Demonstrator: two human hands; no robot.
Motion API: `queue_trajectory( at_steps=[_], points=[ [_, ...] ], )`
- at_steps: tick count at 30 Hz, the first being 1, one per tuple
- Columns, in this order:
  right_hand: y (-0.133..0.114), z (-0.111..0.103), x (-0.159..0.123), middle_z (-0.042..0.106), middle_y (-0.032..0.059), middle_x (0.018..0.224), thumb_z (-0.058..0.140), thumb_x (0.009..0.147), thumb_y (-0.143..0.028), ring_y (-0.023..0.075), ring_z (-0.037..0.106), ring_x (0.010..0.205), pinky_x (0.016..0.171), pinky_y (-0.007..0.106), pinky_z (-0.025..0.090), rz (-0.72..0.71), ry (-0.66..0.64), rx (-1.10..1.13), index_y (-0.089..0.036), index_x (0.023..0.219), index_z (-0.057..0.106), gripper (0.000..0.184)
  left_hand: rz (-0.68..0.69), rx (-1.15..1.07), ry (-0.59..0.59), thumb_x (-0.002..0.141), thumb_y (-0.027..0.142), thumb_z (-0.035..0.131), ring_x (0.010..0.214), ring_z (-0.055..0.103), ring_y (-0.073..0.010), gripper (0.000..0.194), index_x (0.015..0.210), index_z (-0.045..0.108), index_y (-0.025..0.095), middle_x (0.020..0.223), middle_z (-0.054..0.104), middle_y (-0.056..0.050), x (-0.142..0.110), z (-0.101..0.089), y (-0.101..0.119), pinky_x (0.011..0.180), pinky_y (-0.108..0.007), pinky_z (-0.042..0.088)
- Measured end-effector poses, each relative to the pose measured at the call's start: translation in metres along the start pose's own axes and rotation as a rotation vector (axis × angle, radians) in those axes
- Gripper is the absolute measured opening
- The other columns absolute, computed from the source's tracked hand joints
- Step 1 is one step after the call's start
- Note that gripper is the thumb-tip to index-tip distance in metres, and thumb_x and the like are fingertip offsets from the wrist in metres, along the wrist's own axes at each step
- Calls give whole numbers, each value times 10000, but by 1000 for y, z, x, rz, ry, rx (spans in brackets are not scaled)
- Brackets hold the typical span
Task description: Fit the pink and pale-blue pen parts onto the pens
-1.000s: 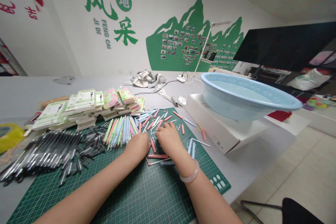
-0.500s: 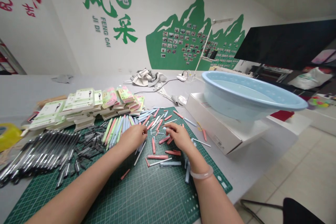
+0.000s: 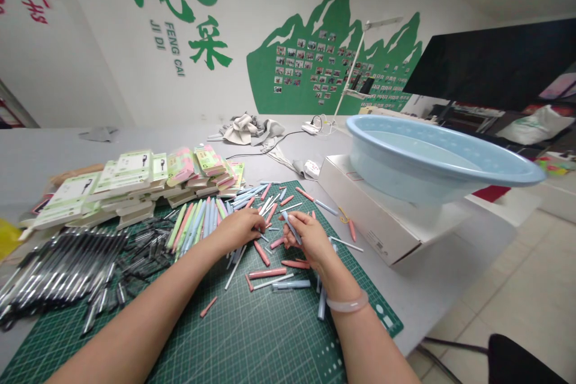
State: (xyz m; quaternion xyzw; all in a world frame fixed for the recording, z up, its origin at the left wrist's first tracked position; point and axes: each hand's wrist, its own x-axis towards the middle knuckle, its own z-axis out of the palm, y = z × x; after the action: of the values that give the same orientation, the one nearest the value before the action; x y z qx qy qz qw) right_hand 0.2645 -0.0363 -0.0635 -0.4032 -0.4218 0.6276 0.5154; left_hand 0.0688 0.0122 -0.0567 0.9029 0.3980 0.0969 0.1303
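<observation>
Both my hands work over a green cutting mat (image 3: 252,336) strewn with pink, blue and white pen parts (image 3: 270,273). My right hand (image 3: 308,239) is closed in a pinch on a pale blue pen piece (image 3: 291,228), lifted a little above the mat. My left hand (image 3: 240,229) lies knuckles up with its fingers curled among the loose parts at the end of a row of pastel pen barrels (image 3: 198,222); what it holds, if anything, is hidden.
Black pens (image 3: 58,273) lie heaped at the mat's left. Stacked pen packets (image 3: 135,177) stand behind. A pale blue basin (image 3: 432,159) sits on a white box (image 3: 373,216) to the right. Cloth (image 3: 249,129) and cables lie farther back.
Both hands rose from lying flat on the parts. My right hand picked up a pale blue piece; my left moved toward the barrel row. The camera tilted slightly.
</observation>
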Motion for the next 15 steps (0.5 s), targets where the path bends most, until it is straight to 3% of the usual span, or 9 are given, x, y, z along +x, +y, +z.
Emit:
queue_trajectory(
  at_steps=[7,15],
  points=[
    [-1,1,-2,601,-11,643,677,729,-245,80,536,486,604,291,523,172,-38,231,-146,890,603,203,-13,42,1,746,166,562,893,552,-174,149,836,661,231,884,618,-18,-3,-4,0,752,-248,395],
    [-3,-3,-1,613,5,668,660,734,-188,94,576,528,644,281,517,187,18,323,-138,882,605,166,-64,38,-17,730,189,577,878,549,-181,110,811,646,220,866,606,-23,-4,-2,-2,715,-254,388]
  ],
)
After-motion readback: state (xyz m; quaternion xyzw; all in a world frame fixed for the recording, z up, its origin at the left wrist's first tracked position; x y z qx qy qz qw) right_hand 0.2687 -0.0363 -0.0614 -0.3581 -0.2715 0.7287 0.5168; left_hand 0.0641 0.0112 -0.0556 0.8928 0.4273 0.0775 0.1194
